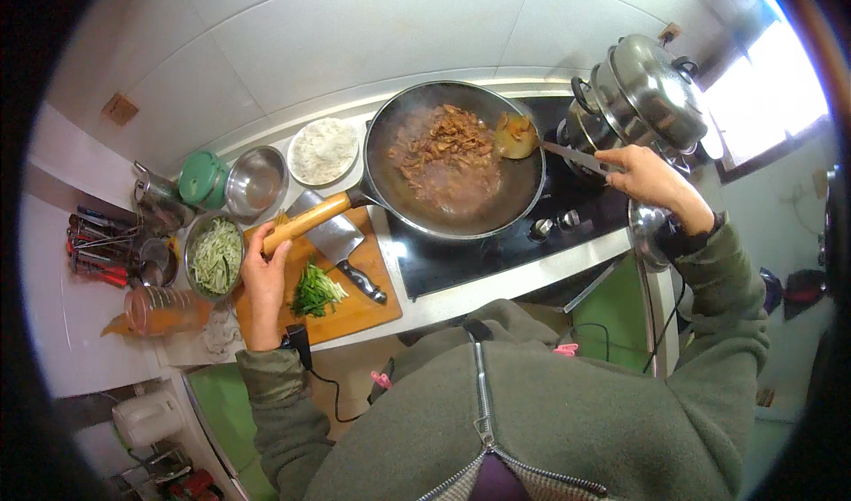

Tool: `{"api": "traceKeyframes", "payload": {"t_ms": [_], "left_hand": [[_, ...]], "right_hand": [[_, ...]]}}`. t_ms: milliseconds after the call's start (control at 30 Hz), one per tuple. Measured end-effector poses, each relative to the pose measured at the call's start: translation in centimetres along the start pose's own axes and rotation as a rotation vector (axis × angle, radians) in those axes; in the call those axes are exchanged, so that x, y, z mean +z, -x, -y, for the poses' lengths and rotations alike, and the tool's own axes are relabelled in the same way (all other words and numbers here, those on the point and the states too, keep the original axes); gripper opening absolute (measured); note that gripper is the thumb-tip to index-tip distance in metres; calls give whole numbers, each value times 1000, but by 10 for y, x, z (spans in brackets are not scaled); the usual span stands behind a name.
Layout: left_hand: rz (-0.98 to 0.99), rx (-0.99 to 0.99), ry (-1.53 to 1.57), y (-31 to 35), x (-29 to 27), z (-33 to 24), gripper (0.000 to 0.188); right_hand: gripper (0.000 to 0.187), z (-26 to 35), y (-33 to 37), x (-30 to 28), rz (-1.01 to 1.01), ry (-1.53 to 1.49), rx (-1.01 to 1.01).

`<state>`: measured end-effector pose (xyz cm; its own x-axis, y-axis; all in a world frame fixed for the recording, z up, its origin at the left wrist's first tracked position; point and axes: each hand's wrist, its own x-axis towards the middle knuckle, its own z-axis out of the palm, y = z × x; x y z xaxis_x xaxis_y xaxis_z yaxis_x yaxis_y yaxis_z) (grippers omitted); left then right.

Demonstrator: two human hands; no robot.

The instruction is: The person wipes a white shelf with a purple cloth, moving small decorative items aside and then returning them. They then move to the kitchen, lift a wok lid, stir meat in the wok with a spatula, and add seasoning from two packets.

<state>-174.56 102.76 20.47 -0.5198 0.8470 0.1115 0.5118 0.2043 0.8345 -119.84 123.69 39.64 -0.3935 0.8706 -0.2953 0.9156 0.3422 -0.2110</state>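
Observation:
A large dark wok [519, 195] sits on the black stove, with browned sliced meat [452, 142] and some liquid steaming in it. My left hand [266, 270] grips the wok's wooden handle [306, 222], which reaches out over the cutting board. With my right hand [651, 177] I hold a ladle [516, 137] by its handle. Its yellowish bowl rests against the wok's right inner wall, with a few bits of food in it. Under the wok handle, a cleaver [332, 235] lies on the wooden board [372, 244], beside a small heap of chopped green onion [315, 293].
Left of the wok stand a plate of white food [323, 151], an empty-looking metal bowl [257, 182], a green lidded container [203, 180] and a bowl of shredded green vegetable [215, 257]. A steel steamer pot [651, 93] occupies the stove's right. The stove knobs [554, 224] face me.

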Motion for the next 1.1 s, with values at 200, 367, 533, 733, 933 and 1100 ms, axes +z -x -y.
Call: {"api": "traceKeyframes", "payload": {"t_ms": [200,367,533,733,933,1100], "left_hand": [[12,-34,5,2,0,-8,43],[30,-102,-6,3,-2,-13,42],[40,-91,-8,4,-1,-11,41],[29,-47,35,2,1,-2,41],[12,19,12,3,0,-3,41],[-14,10,-20,3,2,-3,42]], "right_hand": [[48,-15,-74,4,17,-40,-76],[53,-16,-136,8,100,-212,-175],[63,-1,-125,29,-229,201,-652],[66,6,-58,35,-264,358,-648],[68,-9,-27,42,-309,77,-550],[71,16,-61,107,-430,50,-514]]}}
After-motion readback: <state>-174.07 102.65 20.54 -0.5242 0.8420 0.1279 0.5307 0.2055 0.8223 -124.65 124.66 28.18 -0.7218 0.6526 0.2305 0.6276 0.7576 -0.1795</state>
